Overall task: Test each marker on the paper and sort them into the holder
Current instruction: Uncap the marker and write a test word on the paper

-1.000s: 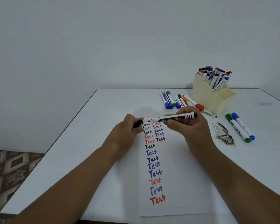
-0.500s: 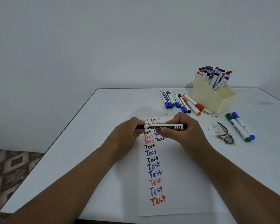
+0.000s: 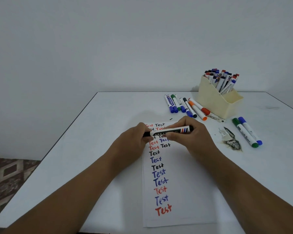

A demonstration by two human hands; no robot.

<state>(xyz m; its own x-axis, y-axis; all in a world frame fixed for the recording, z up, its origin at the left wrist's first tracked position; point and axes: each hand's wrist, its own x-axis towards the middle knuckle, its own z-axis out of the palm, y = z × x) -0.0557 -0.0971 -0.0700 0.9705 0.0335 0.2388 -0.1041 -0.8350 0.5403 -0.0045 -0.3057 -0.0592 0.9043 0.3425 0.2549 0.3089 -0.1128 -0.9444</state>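
Marker point(image 3: 169, 131) under inspection lies crosswise above the upper part of the paper point(image 3: 176, 191), long axis running left to right and tilted slightly up toward the right. Both hands hold it clear of the sheet. Left hand point(image 3: 134, 141) is curled round the black cap end, fingers closed over it; right hand point(image 3: 193, 134) grips the white barrel from above, thumb below and fingers pressed together along the top, black tail end just showing past the knuckles. Cap appears seated on the barrel, though the joint is hidden under the left fingers, so full closure cannot be confirmed.

Holder point(image 3: 215, 102) stands at the far right of the table point(image 3: 91, 132), beyond and to the right of the right hand, its rear section already packed with upright markers. Right hand is plainly the nearer one to it. Judgement: testing of this marker looks finished, and the coming move is a carry by the right hand, away and to the right, which requires turning the barrel from level to upright before it enters the holder.

Row of loose markers point(image 3: 184, 105) lies between the hands and the holder's left side; pair of markers point(image 3: 247, 132) lies to the right, beside a dark stain point(image 3: 232, 142). A low carry path would risk brushing the row.
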